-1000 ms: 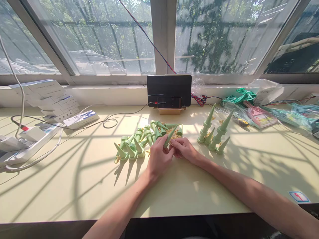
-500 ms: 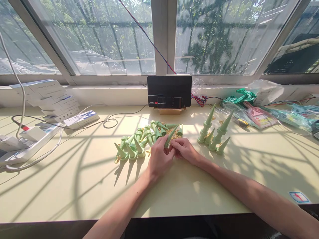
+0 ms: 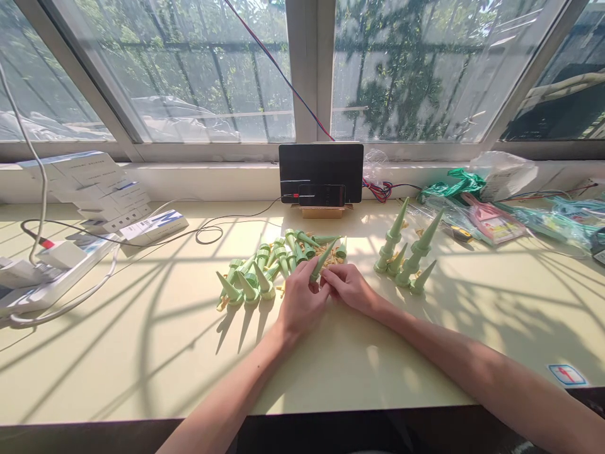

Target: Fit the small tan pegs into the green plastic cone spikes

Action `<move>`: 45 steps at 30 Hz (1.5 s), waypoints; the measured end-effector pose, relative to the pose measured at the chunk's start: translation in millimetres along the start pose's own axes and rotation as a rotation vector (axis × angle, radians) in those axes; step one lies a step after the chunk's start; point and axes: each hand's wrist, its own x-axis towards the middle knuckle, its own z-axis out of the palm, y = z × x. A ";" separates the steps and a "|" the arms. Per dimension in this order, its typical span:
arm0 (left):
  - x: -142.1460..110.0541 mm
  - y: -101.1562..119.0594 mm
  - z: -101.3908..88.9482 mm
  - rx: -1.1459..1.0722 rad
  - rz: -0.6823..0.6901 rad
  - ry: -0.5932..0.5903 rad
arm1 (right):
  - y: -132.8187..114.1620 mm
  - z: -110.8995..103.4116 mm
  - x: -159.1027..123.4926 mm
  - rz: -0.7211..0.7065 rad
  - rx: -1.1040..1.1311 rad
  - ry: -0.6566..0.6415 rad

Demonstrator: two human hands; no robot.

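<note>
Between my two hands a green plant watering spike (image 3: 323, 259) points up and to the right. My left hand (image 3: 300, 301) is closed round its lower part. The fingers of my right hand (image 3: 350, 287) are pinched together at the spike's base; what lies in them is hidden. Just beyond the hands lies a pile of green spikes (image 3: 280, 253) with small yellow pieces (image 3: 331, 257) among them. Left of my left hand, three spikes (image 3: 250, 292) stand point up. Several more spikes (image 3: 418, 255), some stacked, stand upright to the right of my right hand.
A black tablet (image 3: 321, 165) and a phone (image 3: 322, 195) lean on a cardboard stand (image 3: 322, 213) at the back. White boxes (image 3: 101, 183) and a power strip (image 3: 70, 271) with cables occupy the left. Plastic bags (image 3: 501, 221) and a yellow-black tool (image 3: 459, 234) lie at the back right.
The held spike and my left hand have shifted very slightly to the left. Both hands keep the same grip, and the other spikes stay where they were.
</note>
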 end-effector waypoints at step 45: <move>0.2 -4.1 1.2 0.000 0.003 0.006 | -2.0 3.1 -0.2 -0.026 -0.084 0.054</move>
